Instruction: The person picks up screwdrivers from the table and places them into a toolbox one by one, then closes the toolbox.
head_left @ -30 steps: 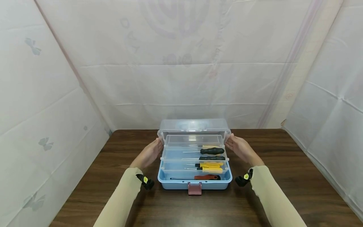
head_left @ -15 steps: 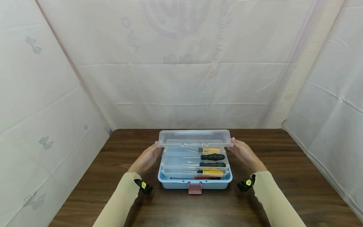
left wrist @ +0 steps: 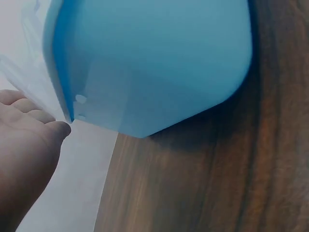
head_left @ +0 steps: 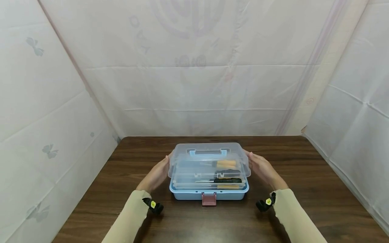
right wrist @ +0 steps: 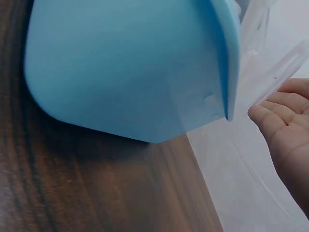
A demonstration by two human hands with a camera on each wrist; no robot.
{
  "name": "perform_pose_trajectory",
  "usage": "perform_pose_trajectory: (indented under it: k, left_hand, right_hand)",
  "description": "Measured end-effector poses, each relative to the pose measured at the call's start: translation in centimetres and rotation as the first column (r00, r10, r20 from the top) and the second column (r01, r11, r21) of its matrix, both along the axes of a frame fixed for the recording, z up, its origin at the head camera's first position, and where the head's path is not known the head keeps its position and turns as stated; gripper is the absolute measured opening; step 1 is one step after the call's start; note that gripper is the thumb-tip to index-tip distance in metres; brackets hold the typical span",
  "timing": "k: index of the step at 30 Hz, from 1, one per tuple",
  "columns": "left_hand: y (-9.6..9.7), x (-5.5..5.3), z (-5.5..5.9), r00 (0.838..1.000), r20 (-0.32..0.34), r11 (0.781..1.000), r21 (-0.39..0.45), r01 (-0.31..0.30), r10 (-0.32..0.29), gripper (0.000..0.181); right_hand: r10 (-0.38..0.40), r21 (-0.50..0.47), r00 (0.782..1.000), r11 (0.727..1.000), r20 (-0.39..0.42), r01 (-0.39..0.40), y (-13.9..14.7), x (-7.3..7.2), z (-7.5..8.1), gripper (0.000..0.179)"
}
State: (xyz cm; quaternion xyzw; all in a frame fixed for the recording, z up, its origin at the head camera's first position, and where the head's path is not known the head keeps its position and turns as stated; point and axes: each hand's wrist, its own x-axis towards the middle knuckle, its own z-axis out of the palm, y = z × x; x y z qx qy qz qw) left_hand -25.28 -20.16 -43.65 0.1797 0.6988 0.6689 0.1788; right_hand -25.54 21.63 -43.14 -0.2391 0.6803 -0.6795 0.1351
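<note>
A light-blue toolbox (head_left: 188, 195) stands at mid-table with its clear lid (head_left: 209, 145) part way down, tilted over the trays. Through the plastic show screwdrivers, among them a black-handled screwdriver (head_left: 231, 180) and a yellow-handled screwdriver (head_left: 226, 163). My left hand (head_left: 155, 173) is at the lid's left side, and my right hand (head_left: 265, 169) is at its right side. In the wrist views, the fingers of the left hand (left wrist: 29, 145) and right hand (right wrist: 289, 130) lie fairly straight along the lid's edges. A pink latch (head_left: 209, 199) hangs down at the front.
The dark wooden table (head_left: 194, 226) extends around the toolbox on every side. White sheeting (head_left: 194, 91) forms walls behind it and to both sides. A black wrist strap (head_left: 153, 205) sits on the left arm, another strap (head_left: 266, 202) on the right.
The clear lid has swung forward and down from standing upright at the back, both hands following at its sides. The stepped trays have folded downward, and the red-handled screwdriver in front is covered.
</note>
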Motion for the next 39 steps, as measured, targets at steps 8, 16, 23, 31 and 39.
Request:
perform_pose_trajectory:
  k: [8, 16, 23, 31, 39]
  left_hand:
    - [0.4, 0.7, -0.9, 1.0, -0.022, 0.999, 0.047, 0.009, -0.008, 0.064]
    - [0.7, 1.5, -1.7, 0.999, 0.024, 0.997, 0.067, -0.048, 0.046, 0.067]
    - [1.1, 1.7, -1.9, 0.996, 0.032, 0.996, 0.043, -0.084, 0.083, 0.068]
    - [1.1, 2.2, -2.0, 0.989, 0.043, 0.99, 0.019, -0.141, 0.14, 0.065]
    - [1.2, 2.4, -2.4, 0.99, 0.002, 0.99, 0.001, -0.138, 0.138, 0.068]
  right_hand:
    - [0.03, -0.052, 0.999, 0.998, -0.044, -0.033, 0.2, 0.7, -1.1, 0.059]
    - [0.042, -0.094, 0.999, 0.995, -0.031, -0.045, 0.1, 1.6, -1.7, 0.056]
    - [0.016, -0.085, 0.998, 0.996, -0.053, -0.02, -0.1, 1.9, -2.2, 0.056]
    - [-0.005, -0.089, 0.999, 0.996, -0.05, 0.001, -1.0, 1.9, -2.9, 0.057]
    - [-0.014, -0.071, 1.0, 0.997, -0.006, 0.013, -1.3, 2.3, -3.2, 0.059]
